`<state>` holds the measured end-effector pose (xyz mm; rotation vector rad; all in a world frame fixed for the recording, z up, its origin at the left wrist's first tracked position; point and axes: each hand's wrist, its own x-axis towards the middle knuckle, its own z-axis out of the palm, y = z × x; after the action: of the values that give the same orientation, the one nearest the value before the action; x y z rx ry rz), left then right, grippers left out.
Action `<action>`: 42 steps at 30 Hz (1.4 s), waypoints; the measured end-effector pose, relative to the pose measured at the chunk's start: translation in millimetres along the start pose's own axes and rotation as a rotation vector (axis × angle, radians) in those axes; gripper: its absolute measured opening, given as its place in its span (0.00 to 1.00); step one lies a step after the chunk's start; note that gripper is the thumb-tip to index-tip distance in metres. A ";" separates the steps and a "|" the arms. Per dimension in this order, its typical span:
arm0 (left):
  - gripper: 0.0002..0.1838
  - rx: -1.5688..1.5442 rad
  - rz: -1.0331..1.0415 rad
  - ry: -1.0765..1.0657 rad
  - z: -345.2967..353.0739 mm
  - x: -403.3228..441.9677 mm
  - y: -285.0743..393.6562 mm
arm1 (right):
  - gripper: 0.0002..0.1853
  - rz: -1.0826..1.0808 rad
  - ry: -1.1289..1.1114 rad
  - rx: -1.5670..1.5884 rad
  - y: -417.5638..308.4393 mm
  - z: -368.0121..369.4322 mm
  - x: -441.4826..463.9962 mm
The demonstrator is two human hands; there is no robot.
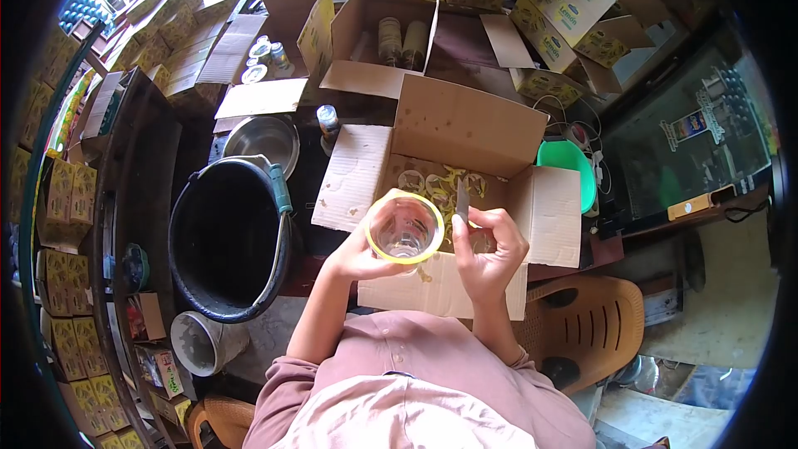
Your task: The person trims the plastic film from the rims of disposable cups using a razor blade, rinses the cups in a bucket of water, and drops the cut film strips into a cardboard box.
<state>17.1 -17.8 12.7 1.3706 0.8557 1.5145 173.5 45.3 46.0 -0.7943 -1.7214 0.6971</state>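
Note:
My left hand (364, 251) is wrapped round a clear cup (405, 233) with a yellow rim, its mouth turned up toward me. Just to the right, my right hand (490, 256) grips a small knife (462, 198) with its blade pointing up and away; the fingers hide its handle. Both hands are above an open cardboard box (465, 120) with its flaps folded out. Curled yellow strips (445, 187) and a few round, clear-looking pieces lie on the bottom of that box, partly covered by my hands.
A large black bucket (224, 241) stands at the left, beside a metal bowl (270, 140) and a small bottle (327, 119). A green basin (572, 168) is right of the box. An open carton (366, 29) with jars stands behind. A plastic chair (594, 324) is at my right.

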 end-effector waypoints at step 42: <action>0.39 0.135 -0.076 0.073 3.5 -3.0 0.9 | 0.08 -0.112 -0.003 -0.025 -6.1 9.8 -1.1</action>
<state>20.3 -21.2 12.9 1.3695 1.0605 1.4785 163.3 40.1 47.4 -0.7086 -1.7659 0.6014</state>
